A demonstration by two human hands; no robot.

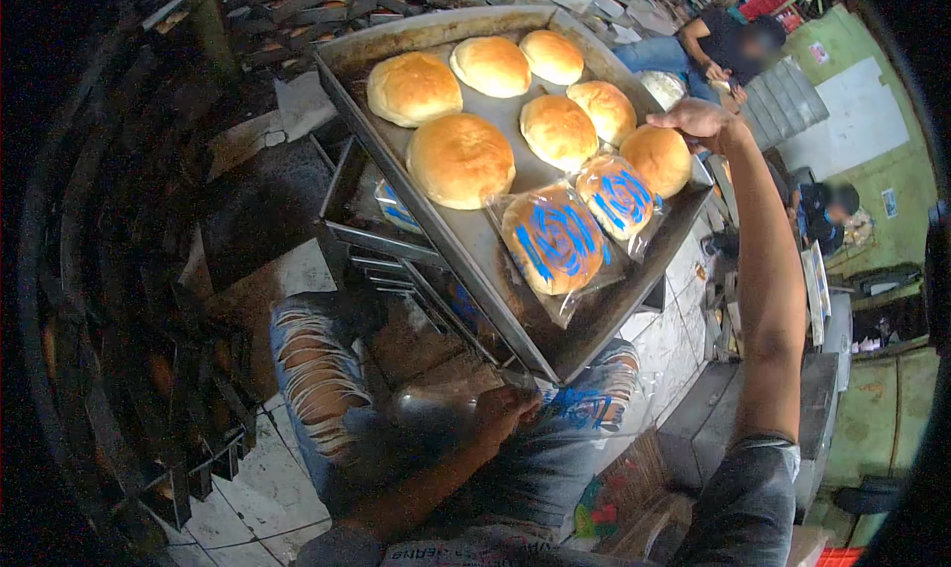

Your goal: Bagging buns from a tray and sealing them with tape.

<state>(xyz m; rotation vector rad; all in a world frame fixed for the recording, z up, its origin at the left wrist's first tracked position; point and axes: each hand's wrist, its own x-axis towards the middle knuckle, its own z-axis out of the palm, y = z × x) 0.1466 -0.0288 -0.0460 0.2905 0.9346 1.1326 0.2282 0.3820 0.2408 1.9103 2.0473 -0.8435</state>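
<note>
A metal baking tray [475, 270] lies tilted in front of me, above my knees. On it are several golden bread buns [461, 161] without wrapping and two buns in clear printed plastic bags [559, 244] near its lower corner. My right hand [695, 121] is at the tray's right side, by the rightmost bare bun; its fingers point left, and whether they touch that bun or the rim I cannot tell. Over my lap, my left hand [509, 411] has its fingers closed on a clear plastic bag with blue print [579, 407], just below the tray's near corner.
Beneath the tray stand more metal trays [379, 240], one with a wrapped bun [397, 207]. Stacked wood pieces [356, 6] lie beyond. Two people sit at the upper right, one [732, 51] beside stacked metal pans [787, 99]. Dark metal racks or trays are at the left.
</note>
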